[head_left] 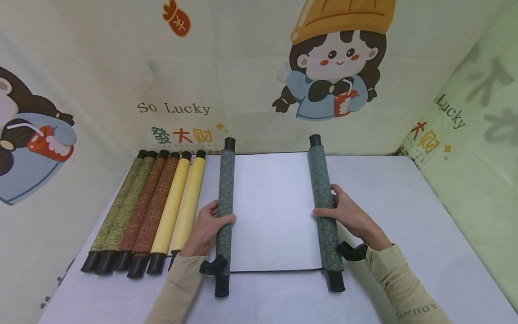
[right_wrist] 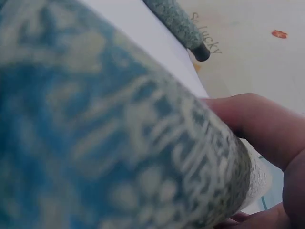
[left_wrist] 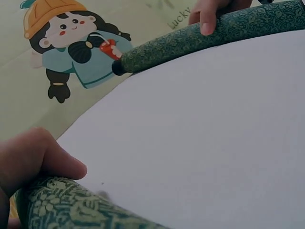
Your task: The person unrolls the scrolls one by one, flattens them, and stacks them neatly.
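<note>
A hanging scroll lies partly unrolled, its blank white paper point(head_left: 275, 211) stretched between two rolls with green patterned backing and black end knobs. My left hand point(head_left: 205, 227) grips the left roll point(head_left: 226, 180), with the thumb over its inner side. Around the thicker right roll point(head_left: 321, 175) curls my right hand point(head_left: 350, 213), thumb on top and fingers at the outer side. The left wrist view has my left thumb point(left_wrist: 62, 164) lying over the near roll point(left_wrist: 71, 205). Up close in the right wrist view, the patterned roll point(right_wrist: 143, 143) sits within my right hand point(right_wrist: 267, 124).
Left of the scroll, several rolled scrolls lie side by side: green ones point(head_left: 127, 216), brown ones point(head_left: 155, 207) and yellow ones point(head_left: 171, 207). A white table point(head_left: 404, 202) carries everything. Printed cloth walls point(head_left: 251, 90) rise behind and at both sides.
</note>
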A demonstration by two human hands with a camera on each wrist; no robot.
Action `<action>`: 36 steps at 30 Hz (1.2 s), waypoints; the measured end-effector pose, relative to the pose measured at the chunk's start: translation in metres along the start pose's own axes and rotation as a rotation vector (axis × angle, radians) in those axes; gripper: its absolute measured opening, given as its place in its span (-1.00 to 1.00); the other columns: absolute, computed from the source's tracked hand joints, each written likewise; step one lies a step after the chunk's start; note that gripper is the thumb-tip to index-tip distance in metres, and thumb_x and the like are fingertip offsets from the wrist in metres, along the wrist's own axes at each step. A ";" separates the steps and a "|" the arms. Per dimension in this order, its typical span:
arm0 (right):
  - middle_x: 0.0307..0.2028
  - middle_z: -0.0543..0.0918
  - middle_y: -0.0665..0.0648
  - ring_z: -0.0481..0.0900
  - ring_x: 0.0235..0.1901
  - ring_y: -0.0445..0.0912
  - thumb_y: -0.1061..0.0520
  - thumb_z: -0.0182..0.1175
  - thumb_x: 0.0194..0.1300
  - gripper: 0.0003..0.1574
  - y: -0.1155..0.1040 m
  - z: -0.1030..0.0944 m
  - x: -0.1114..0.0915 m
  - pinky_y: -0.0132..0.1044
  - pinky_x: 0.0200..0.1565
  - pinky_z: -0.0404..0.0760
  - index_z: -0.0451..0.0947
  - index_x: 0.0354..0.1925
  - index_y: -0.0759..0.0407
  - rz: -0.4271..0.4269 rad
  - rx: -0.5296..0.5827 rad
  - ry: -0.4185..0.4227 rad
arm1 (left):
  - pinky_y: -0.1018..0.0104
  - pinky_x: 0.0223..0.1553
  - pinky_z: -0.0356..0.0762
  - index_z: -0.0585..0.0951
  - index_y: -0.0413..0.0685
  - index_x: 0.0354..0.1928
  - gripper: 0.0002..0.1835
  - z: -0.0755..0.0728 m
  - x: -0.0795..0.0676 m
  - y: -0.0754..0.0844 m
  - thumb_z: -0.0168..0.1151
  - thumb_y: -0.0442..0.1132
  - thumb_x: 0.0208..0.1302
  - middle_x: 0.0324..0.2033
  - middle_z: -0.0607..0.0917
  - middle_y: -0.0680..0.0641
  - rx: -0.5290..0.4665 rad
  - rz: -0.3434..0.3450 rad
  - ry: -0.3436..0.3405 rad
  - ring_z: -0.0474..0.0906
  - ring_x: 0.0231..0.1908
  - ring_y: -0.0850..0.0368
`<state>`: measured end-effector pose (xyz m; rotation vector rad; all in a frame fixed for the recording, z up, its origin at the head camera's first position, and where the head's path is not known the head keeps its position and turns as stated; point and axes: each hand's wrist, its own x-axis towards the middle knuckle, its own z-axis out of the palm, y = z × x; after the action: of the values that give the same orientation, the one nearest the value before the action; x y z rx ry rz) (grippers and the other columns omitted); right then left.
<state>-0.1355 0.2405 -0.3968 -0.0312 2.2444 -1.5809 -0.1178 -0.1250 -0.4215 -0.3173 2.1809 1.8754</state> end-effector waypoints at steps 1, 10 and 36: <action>0.33 0.25 0.50 0.37 0.24 0.27 0.07 0.37 0.26 0.27 0.000 -0.001 0.000 0.12 0.20 0.42 -0.32 0.54 0.23 -0.012 0.002 -0.002 | -0.16 0.31 0.31 0.11 -0.33 0.49 -0.08 -0.001 0.000 0.000 0.33 -0.31 0.12 0.36 0.31 -0.37 -0.002 0.001 -0.003 0.32 0.28 -0.23; 0.41 0.05 0.57 0.16 0.37 0.38 0.20 0.25 0.31 0.20 0.005 -0.009 0.000 0.25 0.26 0.32 -0.40 0.52 0.36 -0.040 0.003 -0.021 | -0.15 0.27 0.32 0.12 -0.35 0.49 -0.11 -0.003 0.000 0.003 0.30 -0.31 0.15 0.34 0.32 -0.38 0.000 -0.015 0.005 0.32 0.27 -0.22; 0.46 -0.18 0.62 -0.06 0.43 0.46 0.16 0.21 0.32 0.24 0.004 -0.024 -0.005 0.37 0.32 0.14 -0.49 0.51 0.43 0.056 -0.089 0.037 | -0.16 0.37 0.21 0.07 -0.28 0.52 -0.06 -0.018 -0.001 -0.003 0.36 -0.23 0.19 0.43 0.20 -0.35 -0.010 -0.048 0.034 0.17 0.39 -0.22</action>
<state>-0.1385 0.2650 -0.3921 0.0366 2.3220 -1.4633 -0.1169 -0.1437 -0.4213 -0.4019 2.1666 1.8689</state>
